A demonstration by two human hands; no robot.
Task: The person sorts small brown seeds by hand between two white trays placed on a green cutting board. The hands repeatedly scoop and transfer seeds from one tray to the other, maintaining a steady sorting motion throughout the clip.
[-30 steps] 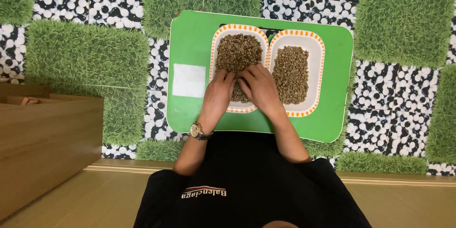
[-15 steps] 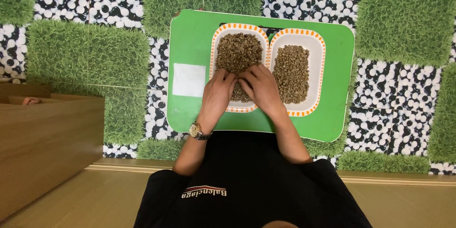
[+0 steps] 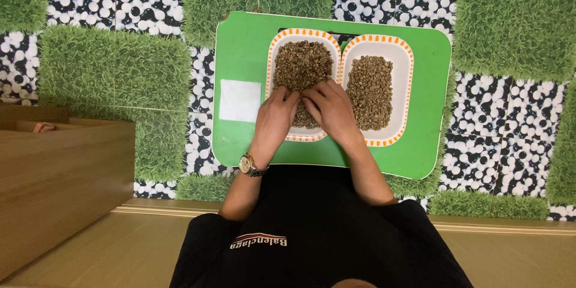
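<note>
Two hands sorting beans in a dish on a green tray.

On the tray (image 3: 246, 54), the left hand (image 3: 277, 113) and right hand (image 3: 331, 110) rest side by side in the left dish (image 3: 275, 60), fingers curled loosely over its beans (image 3: 302, 65); whether they pinch any I cannot tell. Just beside it lies a second dish (image 3: 403, 60); a white card (image 3: 240, 101) lies on the other side.

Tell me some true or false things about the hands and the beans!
1. Both hands, left hand and right hand, are in the left dish. True.
2. The right dish is empty. False: it holds greenish beans too.
3. The tray under the dishes is red. False: it is green.
4. A wristwatch is on the left wrist. True.
5. A white sheet lies on the tray left of the dishes. True.
</note>
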